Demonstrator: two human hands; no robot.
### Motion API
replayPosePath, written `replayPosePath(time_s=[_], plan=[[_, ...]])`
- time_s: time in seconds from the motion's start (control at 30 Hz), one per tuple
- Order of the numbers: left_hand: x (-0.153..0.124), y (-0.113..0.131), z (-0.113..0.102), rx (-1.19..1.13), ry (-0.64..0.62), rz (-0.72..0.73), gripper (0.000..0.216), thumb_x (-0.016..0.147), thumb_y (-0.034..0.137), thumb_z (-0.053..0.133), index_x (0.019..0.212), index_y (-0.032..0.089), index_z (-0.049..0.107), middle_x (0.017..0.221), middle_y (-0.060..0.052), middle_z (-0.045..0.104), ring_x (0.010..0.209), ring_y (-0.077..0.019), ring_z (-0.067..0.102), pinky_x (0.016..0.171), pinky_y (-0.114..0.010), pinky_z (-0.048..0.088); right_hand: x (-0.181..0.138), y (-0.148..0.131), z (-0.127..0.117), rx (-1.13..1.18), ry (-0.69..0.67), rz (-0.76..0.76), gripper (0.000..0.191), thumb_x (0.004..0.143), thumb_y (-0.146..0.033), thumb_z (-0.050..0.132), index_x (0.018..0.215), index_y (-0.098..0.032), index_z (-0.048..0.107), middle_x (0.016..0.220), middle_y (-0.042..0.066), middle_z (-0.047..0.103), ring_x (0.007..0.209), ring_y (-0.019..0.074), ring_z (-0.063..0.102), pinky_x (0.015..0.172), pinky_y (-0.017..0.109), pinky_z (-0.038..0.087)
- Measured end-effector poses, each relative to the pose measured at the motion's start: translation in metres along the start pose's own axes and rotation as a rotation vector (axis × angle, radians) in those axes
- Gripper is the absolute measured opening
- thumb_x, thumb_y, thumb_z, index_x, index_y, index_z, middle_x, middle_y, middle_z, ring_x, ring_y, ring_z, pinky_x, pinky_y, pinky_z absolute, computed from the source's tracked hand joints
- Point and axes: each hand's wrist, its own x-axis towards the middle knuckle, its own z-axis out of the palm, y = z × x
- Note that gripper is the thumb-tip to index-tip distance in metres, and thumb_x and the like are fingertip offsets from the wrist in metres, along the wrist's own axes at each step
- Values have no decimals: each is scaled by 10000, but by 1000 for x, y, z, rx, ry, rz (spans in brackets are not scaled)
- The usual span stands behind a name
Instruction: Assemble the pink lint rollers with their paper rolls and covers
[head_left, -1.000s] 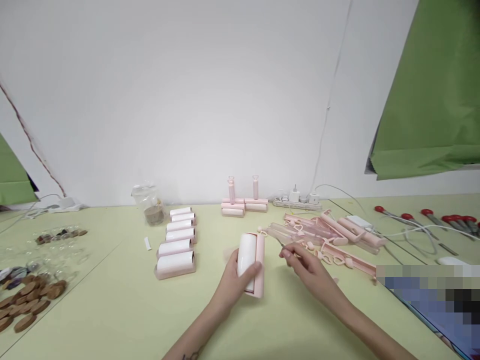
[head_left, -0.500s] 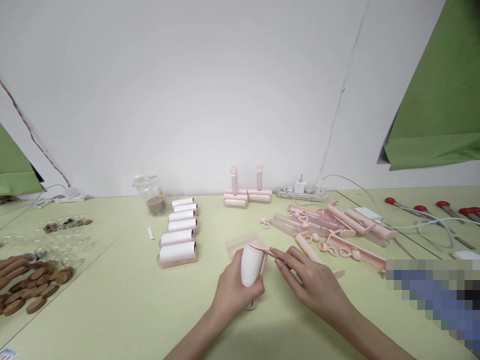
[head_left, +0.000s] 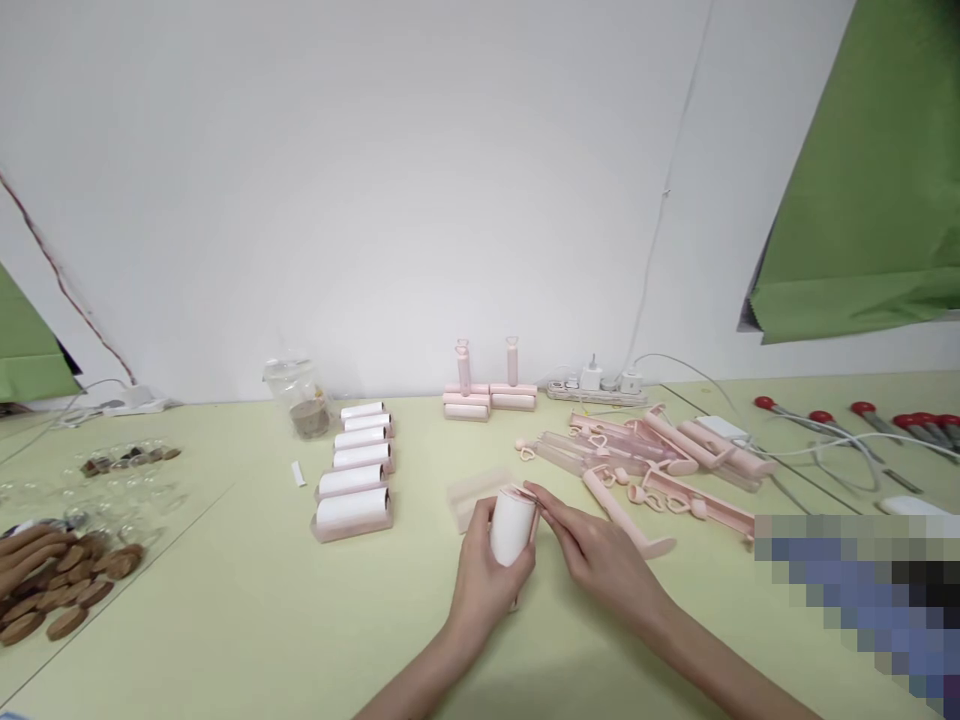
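My left hand (head_left: 484, 585) is wrapped around a white lint roll in its pink holder (head_left: 512, 526), held upright just above the yellow-green table (head_left: 225, 610). My right hand (head_left: 600, 560) has its fingertips pinched at the top right edge of that roll. A translucent pink cover (head_left: 472, 495) lies on the table just behind the roll. A loose pink handle (head_left: 622, 520) lies to the right of my right hand.
A row of several white rolls in pink holders (head_left: 356, 470) lies to the left. A pile of pink handles and parts (head_left: 660, 460) lies to the right, with a power strip (head_left: 596, 390) at the wall. Brown wooden pieces (head_left: 52, 580) sit far left; red-tipped tools (head_left: 885, 425) far right.
My left hand has tipped the roll from lying flat to standing upright. My right hand has moved left from the parts pile to the top of the roll.
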Motion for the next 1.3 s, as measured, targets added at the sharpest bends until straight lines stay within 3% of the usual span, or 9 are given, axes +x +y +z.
replayPosePath(time_s=[0.13, 0.5, 0.7, 0.93, 1.1, 1.3], plan=[[5, 3, 12, -25, 81, -36, 254, 711, 307, 538, 922, 201, 442, 793, -2, 546, 697, -160, 532, 589, -239, 407, 4, 7, -3, -33, 14, 72, 414, 873, -208, 246, 1267, -229, 374, 1098, 34, 607, 889, 187, 611, 662, 285, 496], [21, 8, 27, 30, 36, 22, 252, 719, 304, 534, 921, 206, 418, 815, -2, 546, 717, -155, 534, 615, -239, 407, 9, 16, -13, -185, -5, 201, 406, 874, -239, 251, 1236, -213, 433, 788, 46, 688, 689, 220, 637, 534, 287, 456], [21, 6, 27, 87, 41, -18, 266, 712, 329, 542, 920, 221, 414, 810, 3, 557, 712, -162, 547, 599, -244, 409, 8, 18, -15, -43, -7, 227, 393, 875, -263, 265, 1224, -251, 446, 948, 31, 669, 810, 206, 630, 591, 278, 472], [18, 5, 23, 115, 88, 62, 272, 747, 327, 512, 978, 225, 409, 904, -16, 559, 788, -168, 550, 669, -270, 420, 6, 11, -11, 2, -26, 229, 409, 882, -277, 242, 1255, -238, 403, 921, 31, 677, 780, 207, 637, 599, 292, 477], [18, 14, 19, 153, 178, 161, 357, 716, 220, 525, 1049, 213, 398, 989, -42, 510, 902, -180, 507, 743, -279, 410, 8, 28, -6, -61, -83, 314, 384, 874, -285, 249, 1145, -220, 513, 1079, 35, 617, 953, 204, 584, 724, 304, 466], [21, 2, 9, 234, 127, 92, 368, 705, 203, 509, 1056, 219, 400, 1027, -42, 515, 909, -195, 512, 727, -295, 412, 9, 42, -6, -163, -130, 391, 371, 851, -336, 279, 1059, -224, 565, 918, 78, 674, 823, 260, 625, 590, 339, 460]])
